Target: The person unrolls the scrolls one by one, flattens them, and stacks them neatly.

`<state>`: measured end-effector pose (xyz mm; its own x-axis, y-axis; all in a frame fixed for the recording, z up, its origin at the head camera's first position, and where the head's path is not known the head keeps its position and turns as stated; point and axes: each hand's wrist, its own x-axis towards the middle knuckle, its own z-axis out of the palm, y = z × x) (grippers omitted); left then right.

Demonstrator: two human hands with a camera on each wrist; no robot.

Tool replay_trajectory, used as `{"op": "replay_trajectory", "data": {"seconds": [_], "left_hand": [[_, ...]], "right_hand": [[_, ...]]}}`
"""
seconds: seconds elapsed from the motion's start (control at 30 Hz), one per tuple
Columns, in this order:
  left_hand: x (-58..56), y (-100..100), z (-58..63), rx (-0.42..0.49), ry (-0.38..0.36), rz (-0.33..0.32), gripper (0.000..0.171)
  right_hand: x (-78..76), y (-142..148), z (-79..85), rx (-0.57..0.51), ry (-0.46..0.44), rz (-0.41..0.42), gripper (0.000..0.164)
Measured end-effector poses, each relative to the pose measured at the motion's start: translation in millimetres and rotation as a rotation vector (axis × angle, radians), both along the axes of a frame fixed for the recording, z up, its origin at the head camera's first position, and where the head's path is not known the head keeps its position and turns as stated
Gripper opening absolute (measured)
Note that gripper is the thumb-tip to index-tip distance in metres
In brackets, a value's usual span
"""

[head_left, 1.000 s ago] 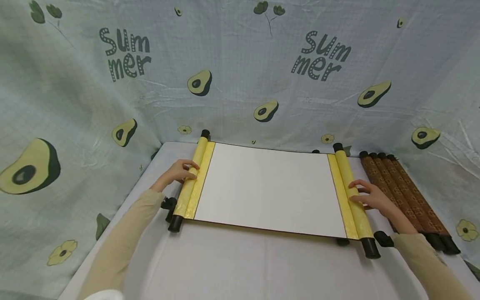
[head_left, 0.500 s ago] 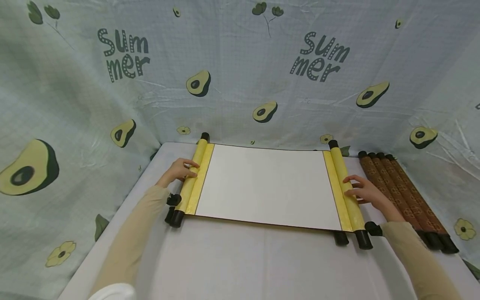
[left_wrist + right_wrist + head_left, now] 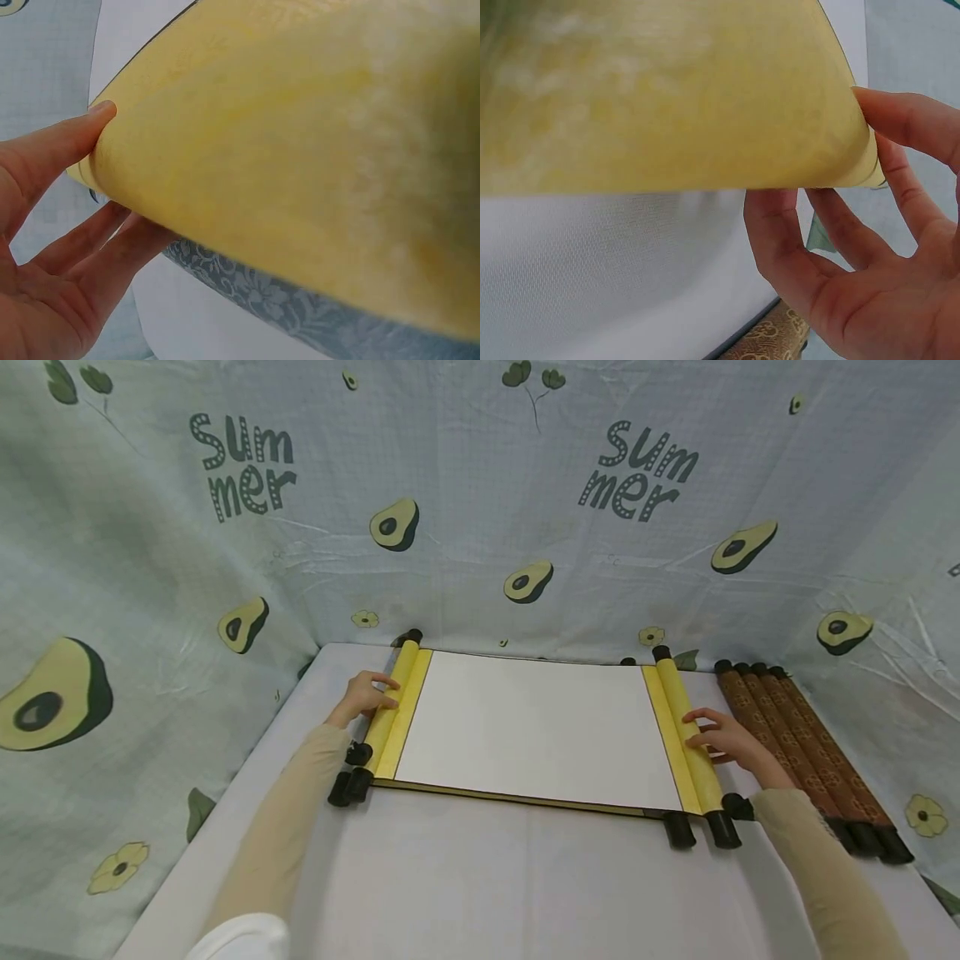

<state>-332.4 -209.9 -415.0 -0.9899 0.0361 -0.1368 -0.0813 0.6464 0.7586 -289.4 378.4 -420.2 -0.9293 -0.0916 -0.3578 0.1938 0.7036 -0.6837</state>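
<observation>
A partly unrolled hanging scroll (image 3: 536, 727) spans the middle of the table, its blank white sheet edged with yellow bands. My left hand (image 3: 362, 695) grips the yellow left roll (image 3: 386, 722); in the left wrist view the thumb (image 3: 94, 124) lies on one side and fingers pass beneath. At the other end my right hand (image 3: 733, 745) holds the yellow right roll (image 3: 686, 735) between thumb and fingers. Grey-blue floral fabric (image 3: 270, 289) shows below the left roll. Black knobs (image 3: 678, 831) of something lower stick out under the scroll.
Several brown patterned scrolls (image 3: 795, 739) with black ends lie side by side at the table's right. A pale cloth (image 3: 465, 460) printed with avocados and lettering hangs behind and around the white table (image 3: 480, 885).
The right roll has shifted left and slightly away from me with the right hand. The left roll's near end has moved a little right and away. Both hands keep their hold.
</observation>
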Motion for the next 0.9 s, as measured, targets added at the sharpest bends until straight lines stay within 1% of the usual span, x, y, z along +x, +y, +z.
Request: {"op": "replay_trajectory", "data": {"seconds": [0.1,0.2,0.47,0.67,0.9], "left_hand": [[0.3,1.3,0.1,-0.005,-0.010,0.017,0.039],[1.1,2.4,0.4,-0.021,-0.005,0.020,0.038],[0.0,6.7,-3.7,-0.092,0.108,-0.016,0.035],[-2.0,8.4,-8.1,-0.158,0.138,-0.043,0.033],[1.6,9.4,-7.8,-0.178,0.180,-0.072,0.032]], "right_hand": [[-1.2,-0.3,-2.6,-0.003,-0.016,-0.006,0.059],[-2.5,-1.3,-5.0,0.006,-0.025,-0.011,0.059],[-4.7,-1.6,-8.2,0.029,-0.032,-0.034,0.057],[-2.9,-2.3,-10.3,0.031,-0.032,-0.034,0.058],[-1.5,-4.2,-11.2,0.029,-0.046,-0.009,0.059]]}}
